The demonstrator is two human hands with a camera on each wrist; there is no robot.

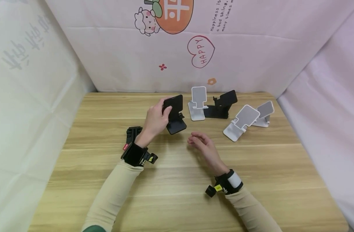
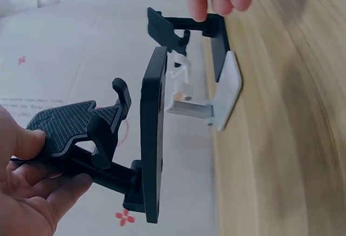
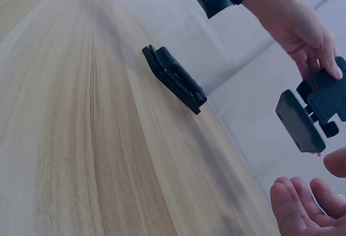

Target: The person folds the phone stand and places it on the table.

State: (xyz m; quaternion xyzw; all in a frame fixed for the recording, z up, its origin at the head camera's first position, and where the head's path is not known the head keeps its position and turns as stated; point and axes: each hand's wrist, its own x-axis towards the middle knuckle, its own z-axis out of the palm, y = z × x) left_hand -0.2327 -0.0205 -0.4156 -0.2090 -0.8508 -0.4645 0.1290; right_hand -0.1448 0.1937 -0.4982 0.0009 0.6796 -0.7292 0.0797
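Observation:
My left hand (image 1: pixel 157 117) grips a black phone stand (image 1: pixel 174 114) by its upper plate, thumb on the front and fingers behind. In the left wrist view the stand (image 2: pixel 153 139) is unfolded, its flat base held off the wooden table. My right hand (image 1: pixel 205 149) is a little to the right of it, fingers loosely bent with nothing between them. Beside the left wrist lies a folded black phone stand (image 1: pixel 133 134), partly hidden by that arm; it shows whole in the right wrist view (image 3: pixel 174 79).
Towards the back right, a white stand (image 1: pixel 198 103) and an unfolded black stand (image 1: pixel 224 104) stand side by side. Farther right are a larger-looking white stand (image 1: pixel 242 122) and another white one (image 1: pixel 264 114). White printed cloth (image 1: pixel 122 58) rises behind the wooden table (image 1: pixel 171 193).

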